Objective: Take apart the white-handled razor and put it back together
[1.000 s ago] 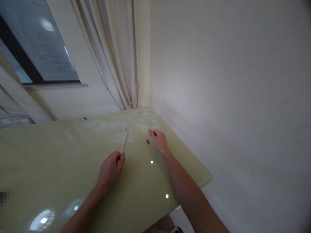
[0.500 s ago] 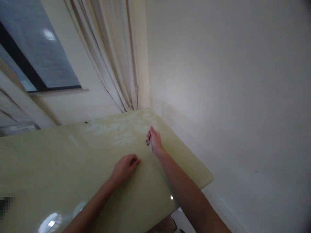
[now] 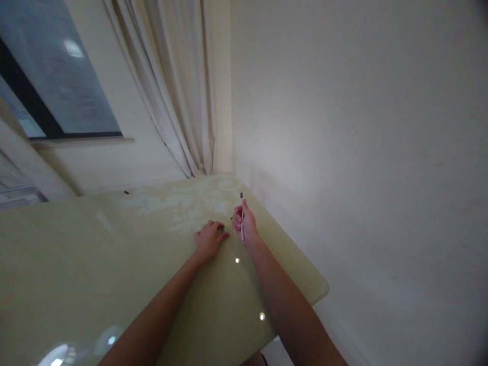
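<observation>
My right hand (image 3: 245,222) is closed around a slim white stick with a dark tip (image 3: 242,231); it is held upright over the table, dark end up. Its exact kind is too small to make out. Just to the left, my left hand (image 3: 210,239) rests low at the tabletop, thumb and fingers closed about a small dark piece (image 3: 223,230). A tiny dark bit (image 3: 231,218) shows beside the right fingers; I cannot tell whether it is held or lies on the table.
Under both hands spreads a glossy pale green table (image 3: 95,264) with a white floral pattern. Another small black piece (image 3: 126,192) lies near its far edge. A plain wall (image 3: 343,152) borders the right side; curtains (image 3: 175,91) and a window (image 3: 76,76) stand behind.
My left hand has moved forward and right, closing on the small dark piece that lay beside my right hand. The stick's dark tip now shows above the right hand. The view has shifted slightly.
</observation>
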`<state>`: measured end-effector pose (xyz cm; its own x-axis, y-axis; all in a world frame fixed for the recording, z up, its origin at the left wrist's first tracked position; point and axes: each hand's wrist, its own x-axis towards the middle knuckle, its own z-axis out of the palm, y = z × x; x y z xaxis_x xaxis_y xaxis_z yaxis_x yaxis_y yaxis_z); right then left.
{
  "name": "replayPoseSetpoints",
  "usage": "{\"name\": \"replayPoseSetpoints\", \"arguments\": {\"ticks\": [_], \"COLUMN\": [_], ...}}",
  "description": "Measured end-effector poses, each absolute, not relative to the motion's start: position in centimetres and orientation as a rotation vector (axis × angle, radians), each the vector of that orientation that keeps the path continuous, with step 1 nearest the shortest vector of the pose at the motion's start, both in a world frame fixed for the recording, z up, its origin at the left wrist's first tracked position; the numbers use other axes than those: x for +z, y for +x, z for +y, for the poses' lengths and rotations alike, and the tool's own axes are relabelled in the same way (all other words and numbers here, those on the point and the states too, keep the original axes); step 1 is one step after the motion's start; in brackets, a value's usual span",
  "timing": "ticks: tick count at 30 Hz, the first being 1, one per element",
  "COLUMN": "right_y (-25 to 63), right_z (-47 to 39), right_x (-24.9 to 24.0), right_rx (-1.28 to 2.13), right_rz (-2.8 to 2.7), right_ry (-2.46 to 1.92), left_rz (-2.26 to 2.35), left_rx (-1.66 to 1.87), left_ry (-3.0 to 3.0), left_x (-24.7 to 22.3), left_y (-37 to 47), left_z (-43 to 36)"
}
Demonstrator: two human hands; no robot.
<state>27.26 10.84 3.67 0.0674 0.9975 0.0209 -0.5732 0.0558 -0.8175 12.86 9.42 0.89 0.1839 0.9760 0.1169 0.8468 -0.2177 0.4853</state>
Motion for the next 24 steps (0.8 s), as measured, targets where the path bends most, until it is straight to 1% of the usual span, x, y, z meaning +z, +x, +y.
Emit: {"name": "replayPoseSetpoints", "arguments": {"ticks": [5,9,11,14,16,19,24], "right_y": [25.5,23.0,21.9,20.9,20.6,20.3,20.3], "right_z": [10.4,8.7,7.6,6.4,5.9,5.5,5.0], "right_x": [3.2,2.7,2.6,2.5,2.3,1.9,2.0], "right_rx": [1.410,1.539,1.578,1.557,1.519,1.500,1.574], "right_rz": [-0.842,-1.055,-1.156,-1.284,-1.349,-1.418,-1.422], "right_ry": [-0.885,-0.886,-0.891,-0.949,-1.006,-1.053,-0.963], "left_rz": [1.334,1.385,1.471,1.518,1.507,1.496,1.473], "left_rx": [0.802,1.019,1.193,1.449,1.547,1.595,1.590], "left_ry": [2.055,1.950,1.950,2.074,2.162,2.245,2.257], "left_x": [0.2,0.1,0.6,1.3,1.6,1.6,1.2], "left_y": [6.9,1.9,0.8,0.7,1.3,2.0,2.7], "left_z": [6.7,3.4,2.4,1.8,1.7,1.3,0.8]}}
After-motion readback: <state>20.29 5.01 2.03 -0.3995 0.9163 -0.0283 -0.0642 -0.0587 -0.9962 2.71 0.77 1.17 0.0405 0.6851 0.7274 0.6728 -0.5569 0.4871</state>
